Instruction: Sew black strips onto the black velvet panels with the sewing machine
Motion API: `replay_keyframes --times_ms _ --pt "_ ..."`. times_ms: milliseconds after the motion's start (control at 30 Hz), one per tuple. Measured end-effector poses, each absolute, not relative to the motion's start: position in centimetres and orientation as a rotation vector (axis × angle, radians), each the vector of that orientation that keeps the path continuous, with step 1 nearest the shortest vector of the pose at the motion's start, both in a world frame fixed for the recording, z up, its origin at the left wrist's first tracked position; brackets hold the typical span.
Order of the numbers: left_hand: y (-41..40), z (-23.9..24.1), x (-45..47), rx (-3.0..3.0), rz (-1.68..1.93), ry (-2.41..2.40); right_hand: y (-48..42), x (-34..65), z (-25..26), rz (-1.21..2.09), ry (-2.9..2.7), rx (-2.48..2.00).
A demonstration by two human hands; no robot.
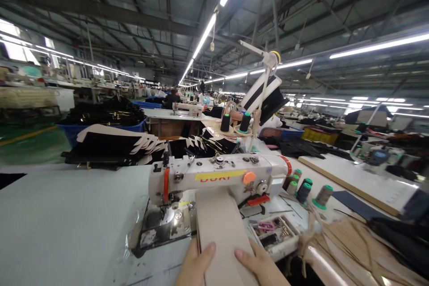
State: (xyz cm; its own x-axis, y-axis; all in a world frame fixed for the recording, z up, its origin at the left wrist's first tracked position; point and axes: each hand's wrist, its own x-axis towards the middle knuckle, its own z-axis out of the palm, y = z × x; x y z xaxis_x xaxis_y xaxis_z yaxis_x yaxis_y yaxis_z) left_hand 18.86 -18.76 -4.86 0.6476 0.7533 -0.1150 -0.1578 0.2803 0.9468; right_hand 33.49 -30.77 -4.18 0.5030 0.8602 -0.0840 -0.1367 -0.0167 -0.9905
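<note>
A stack of long beige fabric or leather panels (pixel 221 228) lies lengthwise in front of me, its far end under the arm of a white sewing machine (pixel 214 178). My left hand (pixel 197 261) grips its left edge, thumb on top and fingers hidden along the side. On the right edge my right hand (pixel 258 261) holds it the same way, thumb resting on the top face. Left of the panels are the machine's needle area and metal bed plate (pixel 167 228), with nothing lying under the needle that I can make out.
Right of the machine sits a tray (pixel 276 237) of small tools, with several thread spools (pixel 323 196) behind it. Black and beige pieces (pixel 110 145) are piled beyond the table (pixel 67 219), beside a blue crate (pixel 69 134). Brown material with straps (pixel 348 246) lies at right.
</note>
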Motion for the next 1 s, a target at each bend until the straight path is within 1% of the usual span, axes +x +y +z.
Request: replay_keyframes --times_ms 100,200,300,367,467,567,667,767,867,933,1000 --pt "-16.5 -2.7 21.3 1.061 0.771 0.544 -27.8 36.1 -1.6 0.845 -0.804 -1.407" --pt "-14.9 -2.1 22.3 0.941 0.799 0.54 -25.1 38.0 -0.2 0.743 -0.993 -1.487" --pt "-13.0 -3.5 23.3 0.907 0.821 0.567 -23.2 38.6 -0.9 0.465 -1.21 -1.722" --pt "-11.3 -4.8 24.7 0.955 0.829 0.603 -22.4 38.3 -1.9 0.316 -1.253 -1.86" --pt "-8.2 -5.8 27.6 1.032 0.843 0.678 -21.8 37.7 -3.1 0.227 -1.368 -1.973" --pt "-6.3 -5.7 28.9 1.164 0.89 0.716 -21.7 37.1 -3.4 0.17 -1.524 -2.046" --pt "-7.0 -5.4 27.0 1.341 0.949 0.71 -21.5 37.0 -3.3 0.102 -1.643 -2.087" --pt "-10.1 -6.4 22.9 1.513 0.939 0.702 -21.0 37.1 -3.4 0.028 -1.737 -2.104" --pt "-13.4 -8.4 20.0 1.895 0.755 0.656 -20.2 37.5 -3.4 -0.048 -1.791 -2.119" --pt "-14.5 -9.3 19.8 2.146 0.629 0.658 -19.9 37.9 -3.1 -0.1 -1.805 -2.12" --pt "-14.5 -9.1 20.5 2.246 0.604 0.718 -20.2 37.9 -2.5 -0.147 -1.817 -2.097"
